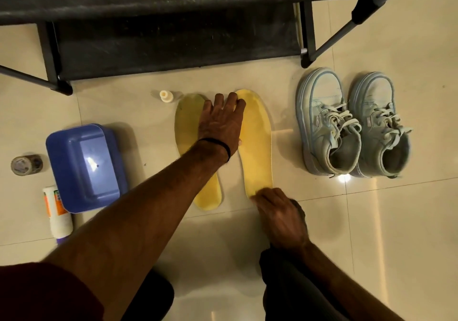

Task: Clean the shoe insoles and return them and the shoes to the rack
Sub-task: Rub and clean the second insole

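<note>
Two yellow insoles lie side by side on the tiled floor, the left insole (187, 132) and the right insole (256, 142). My left hand (220, 122) reaches across both, its fingers spread near their toe ends, fingertips touching the right insole's top edge. My right hand (280, 216) sits at the heel of the right insole, fingers curled and pinching its edge; the hand is blurred. A pair of pale blue lace-up shoes (352, 125) stands to the right. The black shoe rack (173, 28) is just behind.
An upturned blue plastic tub (86, 167) sits at the left, with a white tube (58, 211) beside it and a roll of tape (26, 164) farther left. A small white bottle cap (166, 96) stands near the left insole's toe.
</note>
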